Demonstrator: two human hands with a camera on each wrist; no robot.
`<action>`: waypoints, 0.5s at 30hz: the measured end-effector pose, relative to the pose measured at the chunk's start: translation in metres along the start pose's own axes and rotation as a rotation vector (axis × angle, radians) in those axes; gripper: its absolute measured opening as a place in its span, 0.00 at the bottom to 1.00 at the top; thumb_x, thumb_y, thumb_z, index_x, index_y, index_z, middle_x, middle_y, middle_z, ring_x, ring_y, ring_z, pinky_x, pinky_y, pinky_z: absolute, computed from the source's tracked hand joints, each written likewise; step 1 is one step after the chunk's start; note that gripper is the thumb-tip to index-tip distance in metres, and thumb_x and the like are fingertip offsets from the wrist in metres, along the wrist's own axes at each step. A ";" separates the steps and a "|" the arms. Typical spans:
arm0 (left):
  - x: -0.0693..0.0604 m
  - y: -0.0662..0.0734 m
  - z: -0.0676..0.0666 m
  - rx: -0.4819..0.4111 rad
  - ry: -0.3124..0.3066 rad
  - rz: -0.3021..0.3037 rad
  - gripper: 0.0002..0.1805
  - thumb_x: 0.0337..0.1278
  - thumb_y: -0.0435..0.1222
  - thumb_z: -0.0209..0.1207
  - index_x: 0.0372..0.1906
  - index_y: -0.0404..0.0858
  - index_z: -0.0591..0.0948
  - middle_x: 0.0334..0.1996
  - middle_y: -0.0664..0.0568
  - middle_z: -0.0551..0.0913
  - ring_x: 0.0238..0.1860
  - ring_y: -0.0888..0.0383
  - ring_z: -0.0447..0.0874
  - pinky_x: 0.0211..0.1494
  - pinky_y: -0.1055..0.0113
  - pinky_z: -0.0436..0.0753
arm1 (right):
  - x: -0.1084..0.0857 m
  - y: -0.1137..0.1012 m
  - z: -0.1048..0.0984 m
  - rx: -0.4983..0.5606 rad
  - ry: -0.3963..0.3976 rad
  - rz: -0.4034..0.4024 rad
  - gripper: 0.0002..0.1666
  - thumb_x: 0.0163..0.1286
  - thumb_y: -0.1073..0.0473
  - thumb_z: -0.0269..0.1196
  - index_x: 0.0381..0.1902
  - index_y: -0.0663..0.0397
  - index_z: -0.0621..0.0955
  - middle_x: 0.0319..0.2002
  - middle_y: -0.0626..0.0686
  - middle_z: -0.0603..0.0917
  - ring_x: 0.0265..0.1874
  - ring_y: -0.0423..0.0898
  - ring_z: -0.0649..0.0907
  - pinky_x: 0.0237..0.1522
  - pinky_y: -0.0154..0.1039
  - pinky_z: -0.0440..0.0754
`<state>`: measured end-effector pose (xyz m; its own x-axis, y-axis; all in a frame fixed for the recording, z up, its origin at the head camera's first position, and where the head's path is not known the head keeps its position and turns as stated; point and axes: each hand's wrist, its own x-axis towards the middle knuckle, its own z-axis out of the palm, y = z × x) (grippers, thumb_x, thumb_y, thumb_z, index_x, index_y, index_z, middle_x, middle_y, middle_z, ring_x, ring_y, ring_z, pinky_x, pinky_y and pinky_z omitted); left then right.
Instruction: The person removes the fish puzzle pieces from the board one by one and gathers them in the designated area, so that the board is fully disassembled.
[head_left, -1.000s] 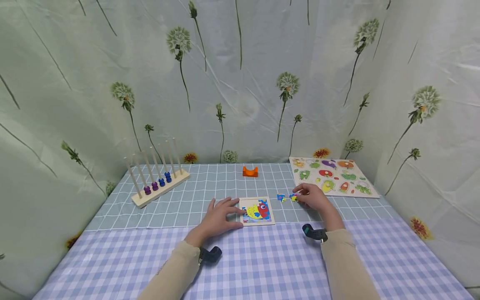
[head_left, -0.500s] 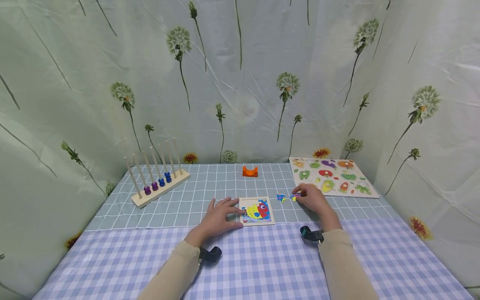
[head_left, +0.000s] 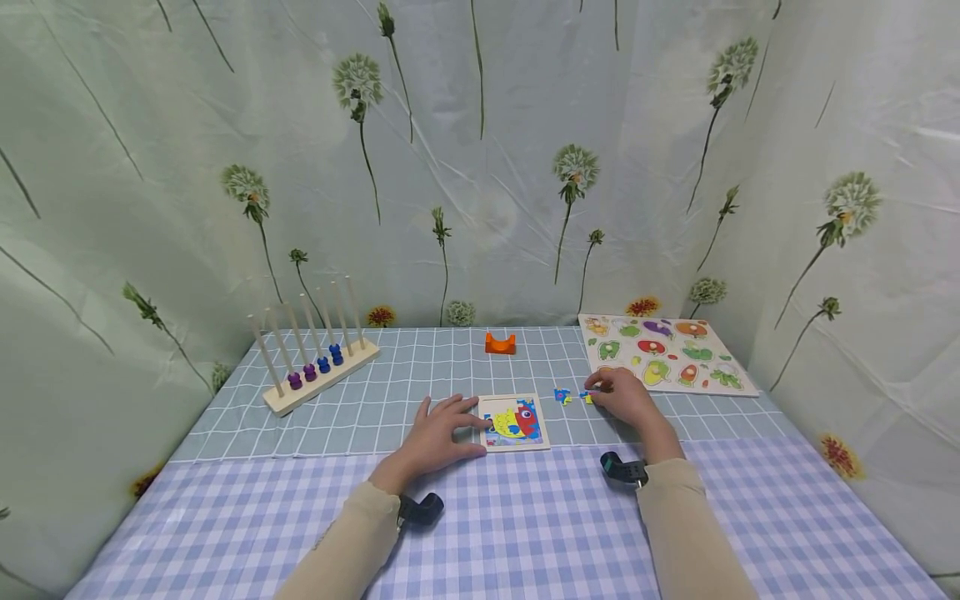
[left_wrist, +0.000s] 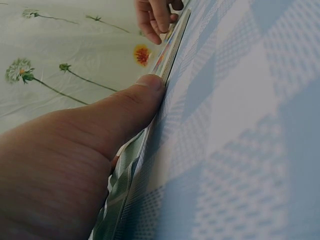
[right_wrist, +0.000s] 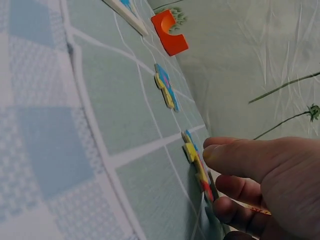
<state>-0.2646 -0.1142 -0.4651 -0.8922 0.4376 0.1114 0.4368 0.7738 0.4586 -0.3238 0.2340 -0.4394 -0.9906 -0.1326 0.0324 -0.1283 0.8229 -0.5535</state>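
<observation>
Likely pickup: left hand (head_left: 442, 436) spread at frame (head_left: 519, 447), right hand (head_left: 625, 397) narrowed at puzzle piece (right_wrist: 190, 152), grip unclear; needs secure pinch.

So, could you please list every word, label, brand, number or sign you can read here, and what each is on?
None can be read in any view.
Left sleeve: a small dark mark, possibly lettering, too small to read.
Fish puzzle: pictures, no legible text.
Picture board: pictures, no legible text.
Left wrist camera and right wrist camera: no readable brand.
</observation>
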 end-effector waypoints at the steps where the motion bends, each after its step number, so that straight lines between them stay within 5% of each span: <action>1: 0.000 0.000 0.000 0.000 -0.001 -0.001 0.23 0.53 0.56 0.68 0.55 0.60 0.85 0.74 0.57 0.70 0.79 0.45 0.57 0.77 0.29 0.42 | 0.000 -0.001 0.000 0.008 -0.001 0.010 0.09 0.69 0.61 0.64 0.45 0.53 0.85 0.46 0.59 0.83 0.46 0.54 0.79 0.52 0.52 0.79; 7: 0.001 0.000 0.000 -0.003 -0.004 -0.005 0.23 0.53 0.56 0.68 0.56 0.60 0.84 0.74 0.57 0.69 0.79 0.45 0.57 0.77 0.29 0.41 | 0.000 -0.010 -0.001 0.061 0.010 0.031 0.10 0.70 0.59 0.62 0.47 0.52 0.83 0.47 0.58 0.81 0.44 0.52 0.78 0.44 0.44 0.78; 15: 0.001 0.000 0.000 0.000 -0.006 -0.006 0.22 0.53 0.56 0.68 0.55 0.60 0.84 0.74 0.57 0.69 0.79 0.45 0.57 0.77 0.30 0.41 | 0.002 -0.023 0.002 0.092 0.019 -0.065 0.11 0.70 0.62 0.61 0.48 0.54 0.83 0.48 0.58 0.83 0.47 0.53 0.80 0.53 0.51 0.80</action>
<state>-0.2654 -0.1139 -0.4648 -0.8942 0.4356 0.1033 0.4313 0.7764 0.4595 -0.3229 0.2138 -0.4288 -0.9812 -0.1728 0.0861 -0.1883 0.7585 -0.6239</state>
